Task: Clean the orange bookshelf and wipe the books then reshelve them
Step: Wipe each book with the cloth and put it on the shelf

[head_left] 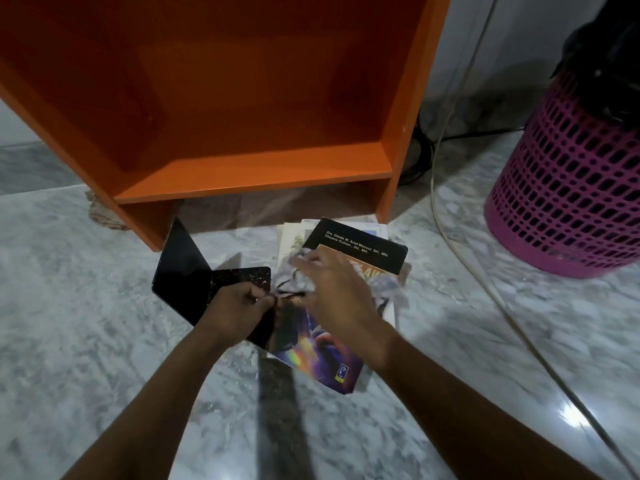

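A: Several books [294, 233] lie stacked on the floor [104, 341], just in front of the shelf [259, 168]. How will the top book [360, 247] handle?

B: A glossy paperback, I judge: light, bendy, slippery under the cloth [298, 271]. The right hand [336, 289] presses that cloth flat, fingers together, though blurred.

A: And the left hand [239, 306]?

B: Its curled fingers seem to pinch the cover's left edge, beside the black bookend [183, 268]. To lift it, grip the spine side; corners would likely crease.
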